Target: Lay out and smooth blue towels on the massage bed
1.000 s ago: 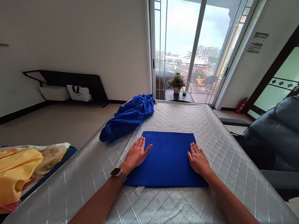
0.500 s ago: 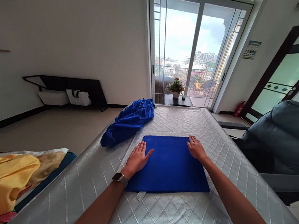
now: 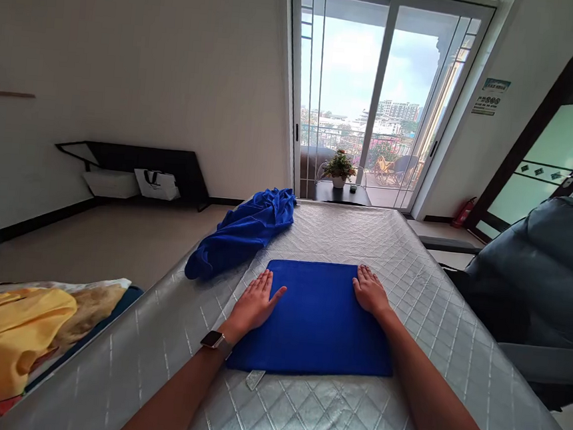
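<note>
A folded blue towel lies flat on a silver quilted mattress. My left hand rests palm down on the towel's left edge, fingers stretched out; a watch is on that wrist. My right hand lies flat on the towel's far right corner, fingers extended. A small white label sticks out from under the towel's near edge. A crumpled blue cloth lies bunched at the mattress's far left edge, apart from both hands.
A yellow and tan pile of fabric lies at the lower left. A dark armchair stands to the right. Beyond the mattress a small table with a potted plant stands before glass balcony doors. A white bag sits by the left wall.
My right hand has slid from the middle of the towel's right edge up to its far right corner. My left hand stays on the left edge. The view shifted slightly.
</note>
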The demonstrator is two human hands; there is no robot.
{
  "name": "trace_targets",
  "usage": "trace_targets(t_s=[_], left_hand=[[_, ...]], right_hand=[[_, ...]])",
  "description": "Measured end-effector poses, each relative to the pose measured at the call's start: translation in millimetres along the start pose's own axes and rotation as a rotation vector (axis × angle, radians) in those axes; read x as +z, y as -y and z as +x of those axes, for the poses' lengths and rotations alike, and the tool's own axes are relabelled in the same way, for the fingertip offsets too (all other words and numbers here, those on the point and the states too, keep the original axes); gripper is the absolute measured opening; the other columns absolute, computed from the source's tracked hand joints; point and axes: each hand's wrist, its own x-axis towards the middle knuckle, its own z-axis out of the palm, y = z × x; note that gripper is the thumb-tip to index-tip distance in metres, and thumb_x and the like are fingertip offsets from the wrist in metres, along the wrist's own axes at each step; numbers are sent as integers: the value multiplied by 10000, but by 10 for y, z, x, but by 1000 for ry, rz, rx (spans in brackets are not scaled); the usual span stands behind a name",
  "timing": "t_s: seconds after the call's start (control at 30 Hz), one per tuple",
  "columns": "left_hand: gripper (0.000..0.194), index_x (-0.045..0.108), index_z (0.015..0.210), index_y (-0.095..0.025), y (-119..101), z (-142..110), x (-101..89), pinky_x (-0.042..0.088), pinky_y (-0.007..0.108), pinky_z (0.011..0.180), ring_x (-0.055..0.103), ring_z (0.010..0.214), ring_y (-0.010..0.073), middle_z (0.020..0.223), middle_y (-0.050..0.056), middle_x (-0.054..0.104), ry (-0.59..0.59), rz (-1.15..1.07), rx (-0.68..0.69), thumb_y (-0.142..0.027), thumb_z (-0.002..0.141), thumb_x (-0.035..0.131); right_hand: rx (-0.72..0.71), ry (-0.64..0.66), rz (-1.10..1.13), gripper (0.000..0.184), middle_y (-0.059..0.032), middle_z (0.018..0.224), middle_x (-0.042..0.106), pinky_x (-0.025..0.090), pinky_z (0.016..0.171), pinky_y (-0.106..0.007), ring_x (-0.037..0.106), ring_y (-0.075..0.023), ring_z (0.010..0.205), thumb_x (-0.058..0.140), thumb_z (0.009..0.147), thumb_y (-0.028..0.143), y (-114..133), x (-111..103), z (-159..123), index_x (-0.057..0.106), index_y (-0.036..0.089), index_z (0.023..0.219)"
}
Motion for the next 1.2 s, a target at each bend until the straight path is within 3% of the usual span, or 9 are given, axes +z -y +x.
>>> trace_targets(t_s=[0.17, 0.27, 0.4, 0.57, 0.67, 1.03, 1.2], left_hand=[[1044, 294, 1582, 17, -77, 97, -172, 223, 479, 1275, 257, 1557, 317, 1659, 242, 244, 118, 56, -94, -795, 947, 127], [1117, 301, 1561, 69, -295, 256, -295, 203, 498, 1275, 255, 1552, 357, 1640, 293, 252, 109, 96, -194, -830, 919, 134], [1063, 267, 1571, 74, -939, 476, -303, 179, 461, 1288, 214, 1572, 322, 1667, 263, 228, 64, 33, 5, -768, 954, 66], [869, 311, 1601, -60, -1910, 624, -47, 187, 431, 1289, 245, 1570, 252, 1673, 176, 297, 45, -95, 319, -641, 1016, 36], [839, 346, 1591, -78, -2216, 684, 93, 184, 432, 1292, 259, 1565, 243, 1659, 165, 340, 53, -145, 366, -615, 1026, 36], [817, 323, 1604, -94, -2187, 755, 281, 170, 438, 1300, 220, 1575, 243, 1674, 147, 306, 118, -157, 312, -600, 1027, 44], [782, 317, 1607, -105, -1925, 781, 276, 194, 459, 1292, 215, 1577, 260, 1679, 153, 288, 101, -115, 312, -594, 1036, 101]], right_hand=[[6, 4, 15, 680, -88, 1716, 151, 73, 1272, -353, 97, -185, 1587, 168, 1057, 406, 16, -35, -22, 193, 57, 1641], [5, -14, 33, 680, -87, 1714, 165, 78, 1273, -351, 106, -187, 1586, 170, 1057, 405, 33, -66, -41, 204, 54, 1638], [7, -23, 37, 670, -83, 1712, 176, 81, 1272, -340, 113, -182, 1585, 186, 1058, 397, 51, -86, -46, 215, 60, 1637], [-11, -30, 18, 654, -99, 1710, 182, 109, 1273, -358, 130, -187, 1583, 188, 1058, 369, 29, -70, -54, 215, 73, 1640], [-55, -10, -19, 638, -93, 1719, 147, 124, 1274, -381, 105, -195, 1587, 219, 1049, 322, -3, -57, -65, 193, 114, 1651], [-49, -14, -19, 659, -98, 1717, 148, 113, 1278, -367, 97, -202, 1588, 203, 1051, 357, -21, -19, -47, 206, 65, 1641], [-23, -24, 3, 668, -98, 1710, 172, 102, 1277, -359, 125, -191, 1584, 182, 1048, 358, 15, -50, -50, 211, 39, 1634]])
